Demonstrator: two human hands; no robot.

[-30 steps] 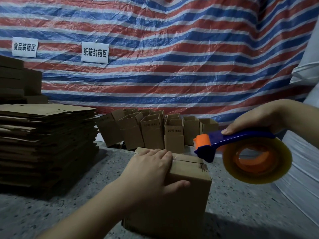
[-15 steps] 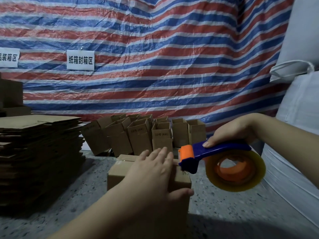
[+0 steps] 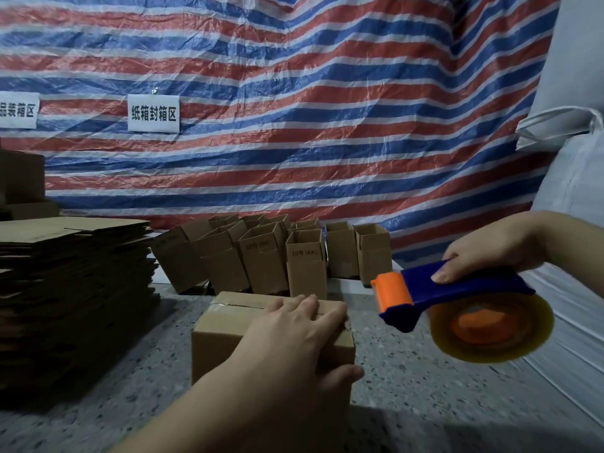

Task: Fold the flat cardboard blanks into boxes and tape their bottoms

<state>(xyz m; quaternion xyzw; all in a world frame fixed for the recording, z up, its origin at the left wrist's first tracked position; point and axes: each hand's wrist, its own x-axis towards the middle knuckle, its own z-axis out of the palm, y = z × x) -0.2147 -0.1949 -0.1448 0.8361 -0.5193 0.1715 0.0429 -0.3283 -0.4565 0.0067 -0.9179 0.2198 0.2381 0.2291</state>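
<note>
A folded cardboard box (image 3: 225, 335) stands on the speckled table (image 3: 402, 387), its closed flaps facing up with clear tape along the seam. My left hand (image 3: 294, 341) lies flat on top of it, fingers straight, thumb down the near right side. My right hand (image 3: 496, 248) grips the blue handle of a tape dispenser (image 3: 457, 308) with an orange head and a roll of clear tape. The dispenser hangs in the air to the right of the box, apart from it. A tall stack of flat cardboard blanks (image 3: 72, 289) sits at the left.
Several open folded boxes (image 3: 281, 256) stand in a cluster behind the box against a red, white and blue striped tarp (image 3: 294, 125). White sacks (image 3: 575, 191) rise at the right. Brown cartons (image 3: 19, 181) stand at the far left.
The tape dispenser has lifted off the box's far right edge and moved right, away from it. My left hand stays pressed on the box top.
</note>
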